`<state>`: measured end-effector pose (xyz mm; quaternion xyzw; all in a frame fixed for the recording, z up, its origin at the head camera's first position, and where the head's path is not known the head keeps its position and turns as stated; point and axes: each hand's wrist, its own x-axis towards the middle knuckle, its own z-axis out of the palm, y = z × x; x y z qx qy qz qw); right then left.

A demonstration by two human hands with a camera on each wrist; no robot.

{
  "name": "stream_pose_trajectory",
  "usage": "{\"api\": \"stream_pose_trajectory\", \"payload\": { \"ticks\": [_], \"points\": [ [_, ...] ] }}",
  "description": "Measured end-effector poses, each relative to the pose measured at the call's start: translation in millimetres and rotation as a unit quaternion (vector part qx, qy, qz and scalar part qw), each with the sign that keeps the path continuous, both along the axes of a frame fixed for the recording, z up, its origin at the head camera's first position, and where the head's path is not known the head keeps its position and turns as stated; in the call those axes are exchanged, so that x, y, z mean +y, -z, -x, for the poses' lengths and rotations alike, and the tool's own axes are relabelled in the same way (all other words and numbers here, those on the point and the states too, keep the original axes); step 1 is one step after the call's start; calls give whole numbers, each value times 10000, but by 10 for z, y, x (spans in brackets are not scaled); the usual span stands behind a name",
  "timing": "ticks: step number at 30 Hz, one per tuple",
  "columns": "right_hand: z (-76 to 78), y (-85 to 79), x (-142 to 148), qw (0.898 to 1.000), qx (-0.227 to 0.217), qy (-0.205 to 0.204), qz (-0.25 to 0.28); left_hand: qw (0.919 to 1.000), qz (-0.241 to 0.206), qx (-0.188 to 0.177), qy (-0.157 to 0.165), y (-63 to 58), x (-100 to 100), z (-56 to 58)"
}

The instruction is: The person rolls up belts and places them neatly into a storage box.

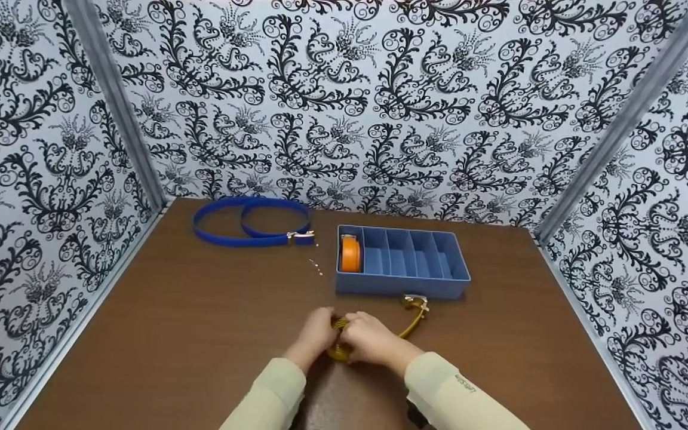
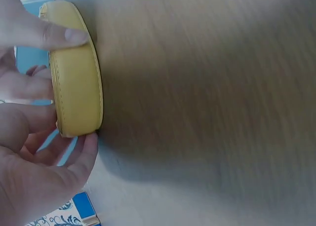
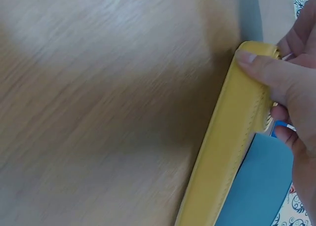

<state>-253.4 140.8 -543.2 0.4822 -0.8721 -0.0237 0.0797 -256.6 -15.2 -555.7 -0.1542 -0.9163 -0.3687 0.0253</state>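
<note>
Both hands are at a yellow belt [image 1: 411, 328] near the front middle of the table, partly wound into a coil. My left hand [image 1: 318, 330] grips the left side of the coil. In the left wrist view the wound yellow leather [image 2: 78, 90] shows a stitched edge, with fingers around it. My right hand [image 1: 374, 340] pinches the belt from the right; the right wrist view has its thumb [image 3: 246, 57] pressed on the strap [image 3: 222, 137]. The loose end runs right to a metal buckle [image 1: 415, 298] close before the blue box. Fingers hide part of the coil.
A blue divided box [image 1: 402, 285] stands behind the hands; a rolled orange belt [image 1: 350, 254] sits in its leftmost compartment. At the back left lies a loosely looped blue belt [image 1: 230, 240] with a metal buckle [image 1: 301, 235]. Patterned walls [image 1: 344, 119] enclose the brown table [image 1: 200, 310].
</note>
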Motion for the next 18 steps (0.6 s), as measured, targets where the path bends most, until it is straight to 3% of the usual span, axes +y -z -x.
{"api": "stream_pose_trajectory", "payload": {
  "ticks": [10,18],
  "points": [
    [19,-17,211,9980,-118,-588,180,9950,6,107,988,-7,-7,16],
    [45,-27,204,9985,-81,-527,152,9887,82,295,1467,-16,-21,40]
  ]
}}
